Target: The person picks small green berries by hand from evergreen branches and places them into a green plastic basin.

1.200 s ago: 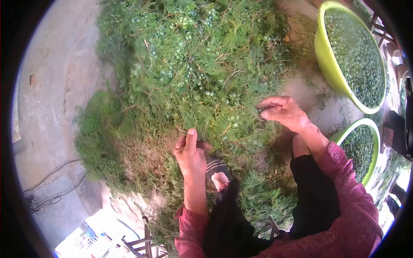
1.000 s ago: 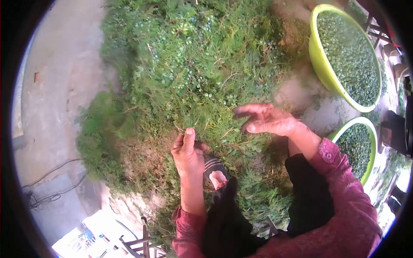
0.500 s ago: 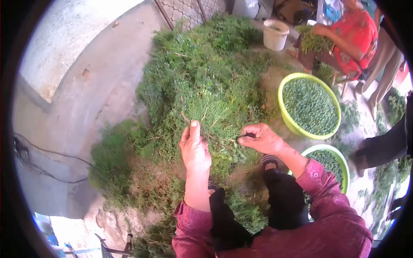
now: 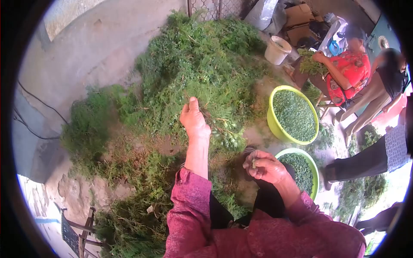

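Observation:
My left hand [image 4: 195, 120] is closed round the stems of a leafy green branch [image 4: 228, 134], thumb up, in front of a big heap of cut greenery [image 4: 198, 64]. Pale green clusters hang from the branch to the right of my wrist. Lower and to the right, my right hand [image 4: 269, 168] has its fingers curled in, with a small green piece [image 4: 254, 163] showing between them. It is beside a light green tub [image 4: 316, 172] that holds small green round pieces. Behind that stands a yellow-green tub [image 4: 272, 120], full of the same.
A whitish bucket [image 4: 275, 52] stands behind the heap. At the right, a person in a red patterned shirt [image 4: 350, 71] sits with greenery in hand; other people are near. Stripped-looking twigs lie at lower left by a wooden frame [image 4: 84, 232]. Black cables [image 4: 36, 129] run at the left.
My right hand has drawn back from the branch, down towards the light green tub, with its fingers curled. My left hand still grips the branch. The whole view has shifted.

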Tool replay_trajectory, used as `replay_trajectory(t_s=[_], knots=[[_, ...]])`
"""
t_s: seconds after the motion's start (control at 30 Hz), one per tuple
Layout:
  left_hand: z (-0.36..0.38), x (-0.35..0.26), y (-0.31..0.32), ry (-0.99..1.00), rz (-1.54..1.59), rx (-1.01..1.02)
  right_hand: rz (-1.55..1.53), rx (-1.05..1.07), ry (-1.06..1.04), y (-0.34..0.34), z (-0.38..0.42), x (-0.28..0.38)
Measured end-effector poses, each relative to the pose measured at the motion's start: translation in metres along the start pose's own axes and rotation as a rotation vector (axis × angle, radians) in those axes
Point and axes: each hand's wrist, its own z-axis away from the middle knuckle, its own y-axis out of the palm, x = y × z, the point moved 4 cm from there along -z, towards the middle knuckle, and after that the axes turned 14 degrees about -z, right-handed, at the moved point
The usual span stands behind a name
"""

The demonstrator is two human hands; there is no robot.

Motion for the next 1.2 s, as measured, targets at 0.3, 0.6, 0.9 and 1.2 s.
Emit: replay_trajectory(t_s=[0.3,0.6,0.9,1.2], knots=[[0.012,0.007,0.0,-0.044,0.018,0.011,0.364,-0.219,-0.311,0.038,-0.024,0.036],[0.025,-0.002,-0.002,-0.143,-0.002,0.089,0.886,-0.412,-0.428,0.054,-0.039,0.031],[0.018,0.015,-0.005,-0.015,-0.026,0.065,0.199,-0.282,-0.131,0.05,-0.017,0.004],[0.013,0.008,-0.01,0.045,-0.019,-0.012,0.063,-0.154,-0.127,0.061,-0.006,0.001]])
